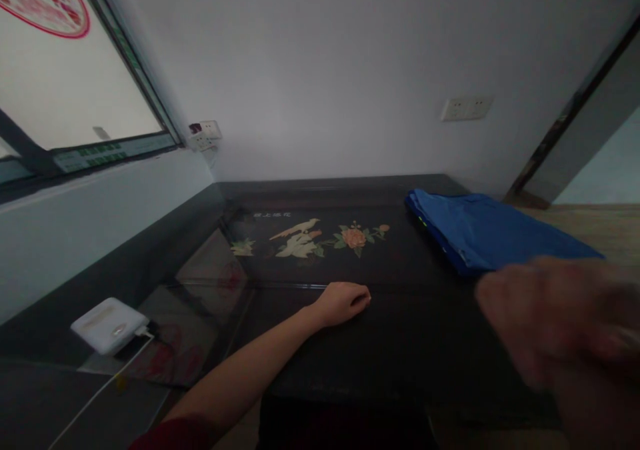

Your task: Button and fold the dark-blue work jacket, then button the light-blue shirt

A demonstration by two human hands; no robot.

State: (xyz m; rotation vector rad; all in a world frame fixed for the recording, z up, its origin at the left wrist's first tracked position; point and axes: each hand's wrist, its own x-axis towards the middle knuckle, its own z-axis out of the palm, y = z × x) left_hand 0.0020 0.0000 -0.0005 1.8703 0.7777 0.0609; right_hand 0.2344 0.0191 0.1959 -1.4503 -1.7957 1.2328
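- The left hand [343, 303] lies on the dark lacquered desk [400, 350], its forearm stretched out from a dark red sleeve [167, 438] at the lower edge of the view.
- Its fingers [361, 298] are curled in loosely with the tips against the desk top, and they have hold of nothing.
- Just beyond these fingers, the desk top carries an inlaid picture: a pale bird [300, 235] and, to its right, an orange flower [354, 237] with green leaves.
- The right hand [545, 317] hangs above the desk close to the camera and is badly blurred, so I cannot tell how far its fingers are spread or whether they hold anything.
- A folded blue cloth [483, 233] lies flat on the desk just beyond the right hand's fingers, which overlap its near corner in the view. Whether they touch it cannot be made out.
- Well to the left of the left fingers, a white charger [109, 325] sits on the desk, with a white cable [97, 393] running from it towards the near edge.
- Far beyond the fingers, a wall socket [466, 108] is set in the grey wall, and a window [65, 97] fills the upper left.
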